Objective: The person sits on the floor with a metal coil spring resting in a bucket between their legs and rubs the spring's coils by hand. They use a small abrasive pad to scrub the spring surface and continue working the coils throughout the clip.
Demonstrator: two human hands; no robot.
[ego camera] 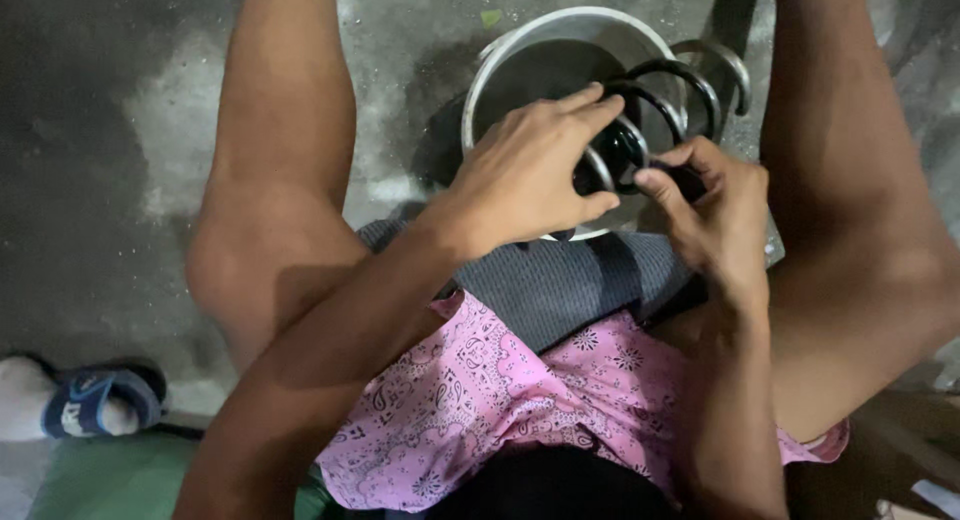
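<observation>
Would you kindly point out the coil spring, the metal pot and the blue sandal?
coil spring (690,80), head view, on a dark upper loop.
metal pot (520,42), head view, on its pale rim at upper left.
blue sandal (85,400), head view, on the strap.

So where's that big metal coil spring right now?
The coil spring is in the upper right of the head view, held between the left hand and right hand, just over the round metal basin on the concrete floor.
</observation>
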